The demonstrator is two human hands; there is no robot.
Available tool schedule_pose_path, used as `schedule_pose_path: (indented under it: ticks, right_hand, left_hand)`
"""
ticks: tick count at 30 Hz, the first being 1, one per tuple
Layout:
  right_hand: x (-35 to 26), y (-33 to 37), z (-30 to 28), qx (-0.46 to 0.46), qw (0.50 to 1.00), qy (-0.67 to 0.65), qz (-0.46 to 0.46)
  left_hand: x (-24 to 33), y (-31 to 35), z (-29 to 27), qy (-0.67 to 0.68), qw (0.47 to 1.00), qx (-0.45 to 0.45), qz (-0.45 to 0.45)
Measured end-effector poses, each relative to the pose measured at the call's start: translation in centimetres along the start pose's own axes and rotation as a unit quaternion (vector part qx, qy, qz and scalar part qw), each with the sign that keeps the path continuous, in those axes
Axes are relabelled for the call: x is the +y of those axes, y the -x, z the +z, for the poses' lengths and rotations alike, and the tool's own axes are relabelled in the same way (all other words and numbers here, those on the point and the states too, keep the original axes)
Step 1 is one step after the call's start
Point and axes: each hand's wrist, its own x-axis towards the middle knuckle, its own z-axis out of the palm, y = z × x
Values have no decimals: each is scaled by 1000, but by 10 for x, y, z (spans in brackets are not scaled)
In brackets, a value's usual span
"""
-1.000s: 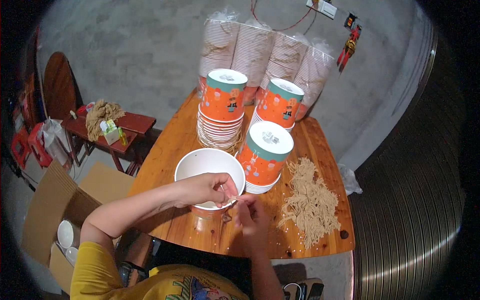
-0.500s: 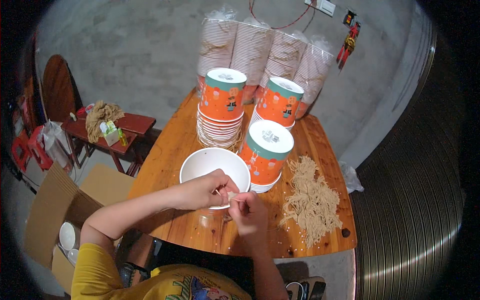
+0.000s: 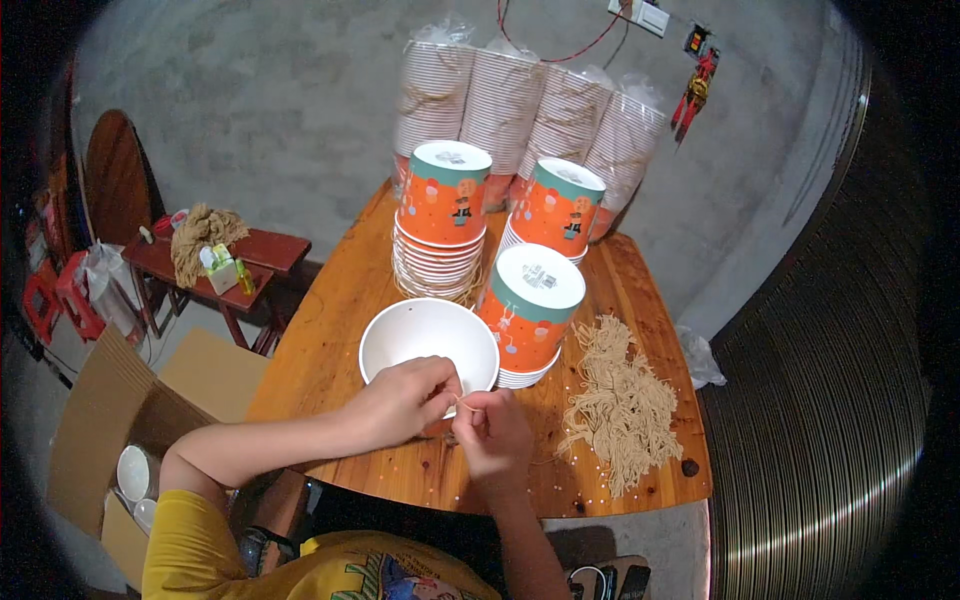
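Just in front of me a white paper bucket stands with its open mouth up. At its near rim, my left hand is closed in a pinch on a thin beige cord. Close beside it, my right hand pinches the same cord, so a short piece shows between the two sets of fingertips. How the cord meets the bucket's rim is hidden by the fingers. To the right of my hands lies a loose heap of beige cords on the wooden table.
Orange and green paper buckets, nested upside down, form a near stack, a left stack and a right stack. Tall bagged stacks line the wall. A cardboard box stands left, before a red bench.
My fingertips have shifted a little at the near rim, and my left hand has moved slightly down. The cord between them now shows more plainly. The buckets and cord heap stay put.
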Motion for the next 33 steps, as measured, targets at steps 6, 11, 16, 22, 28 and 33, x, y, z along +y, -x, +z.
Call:
schedule_pose_path:
  ticks: [6, 11, 16, 22, 28, 33]
  right_hand:
    - [6, 7, 4, -6, 1000, -25, 16]
    - [1, 7, 3, -17, 999, 23, 14]
    - [7, 9, 8, 18, 999, 0, 41]
    - [15, 11, 10, 0, 984, -96, 151]
    - [16, 12, -2, 42, 999, 26, -11]
    - [7, -4, -13, 5, 978, 129, -162]
  left_hand:
    - [3, 1, 1, 105, 992, 0, -73]
    - [-4, 1, 4, 126, 989, 1, -75]
    - [-6, -4, 0, 213, 973, -49, -68]
    - [-8, -7, -1, 274, 954, -82, -88]
    - [-6, -8, 0, 264, 955, -84, -106]
    - [-2, -6, -1, 265, 954, -78, -113]
